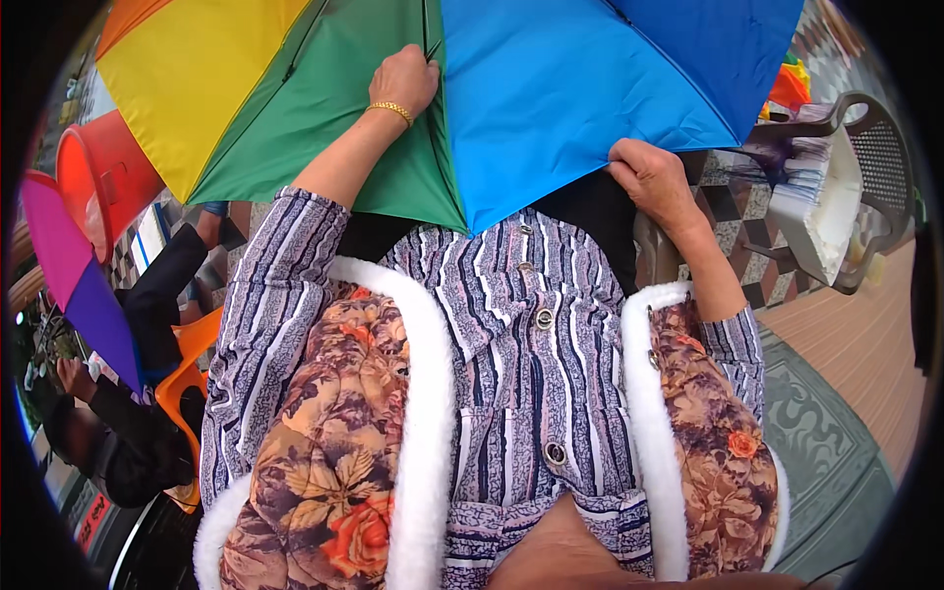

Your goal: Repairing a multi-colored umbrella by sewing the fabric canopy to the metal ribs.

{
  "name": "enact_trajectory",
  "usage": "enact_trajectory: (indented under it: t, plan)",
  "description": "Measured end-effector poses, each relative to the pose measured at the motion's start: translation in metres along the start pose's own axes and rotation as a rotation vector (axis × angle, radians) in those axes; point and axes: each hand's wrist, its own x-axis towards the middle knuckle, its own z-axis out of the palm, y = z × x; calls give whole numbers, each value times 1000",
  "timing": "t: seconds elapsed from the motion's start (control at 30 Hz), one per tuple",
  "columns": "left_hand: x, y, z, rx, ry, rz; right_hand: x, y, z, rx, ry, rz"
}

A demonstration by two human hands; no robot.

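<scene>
Umbrella — taut rainbow fabric panels | left hand on green | right hand — blue edge

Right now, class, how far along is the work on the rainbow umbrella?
Done: the umbrella already looks spread, its panels taut. In hand: the left hand presses on a seam between green and blue, and the right hand grips the blue edge. What is left cannot be told from this view.

Outdoor stall area, tiled pavement, plastic chairs, red bucket
</scene>
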Motion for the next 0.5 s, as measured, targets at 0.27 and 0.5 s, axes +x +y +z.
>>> enact_trajectory:
  t: [0.27,0.5]
  plan:
    - [42,36,-2,-147,-210,-67,-1,2,-2,-2,12,9]
    - [19,52,-8,-675,-273,-313,-1,-2,-11,-9,21,19]
